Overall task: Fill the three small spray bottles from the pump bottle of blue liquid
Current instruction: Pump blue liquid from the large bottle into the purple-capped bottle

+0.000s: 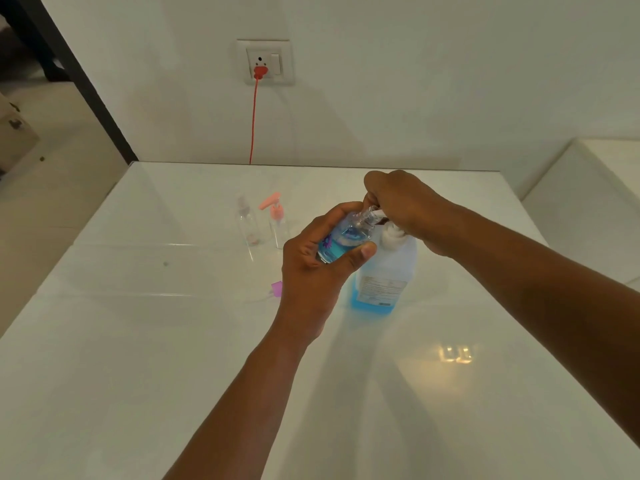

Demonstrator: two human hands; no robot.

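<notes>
My left hand point(317, 268) grips a small clear bottle point(346, 237), tilted with its open neck toward the pump spout; it holds some blue liquid. My right hand point(405, 209) rests on top of the pump head of the large pump bottle point(384, 271), which stands on the white table and has blue liquid low in it. Whether the right fingers curl round the pump head is hidden. Two more small clear bottles stand behind on the left: one with a clear top point(246, 225), one with a pink pump top point(277, 220).
A small purple cap piece point(276, 289) lies on the white table point(138, 341) just left of my left wrist. A red cable point(254, 123) hangs from a wall socket point(266, 62) behind the table. A white ledge point(588, 202) stands at right.
</notes>
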